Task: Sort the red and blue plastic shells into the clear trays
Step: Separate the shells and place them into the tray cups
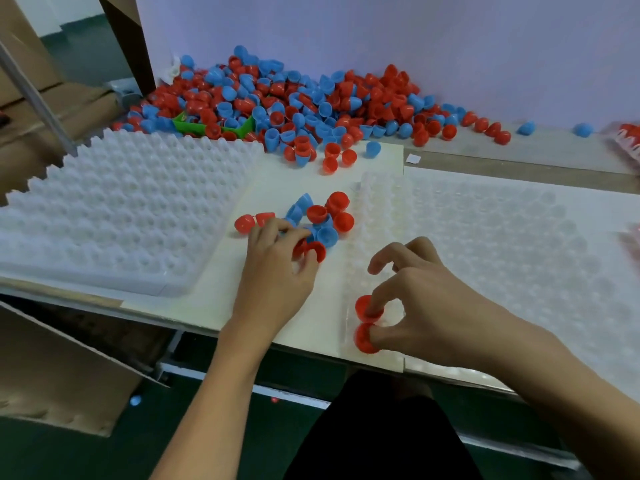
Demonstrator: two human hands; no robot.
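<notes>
Item, as I am viewing it remotely: left hand (273, 268) and right hand (412, 299) are showing bare, no rings; forearms are showing sleeveless; I am seeing dark clothing below the wrists.

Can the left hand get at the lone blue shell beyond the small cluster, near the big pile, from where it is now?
Probably yes. The lone blue shell sits apart on bare board, but the left hand already grips a red shell and must pass over the small cluster.

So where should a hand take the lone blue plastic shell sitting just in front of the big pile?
Pinch the lone blue plastic shell across its rounded sides from above. It sits alone on the white board, with space on both sides for the fingertips. Which way its opening faces is unclear.
</notes>
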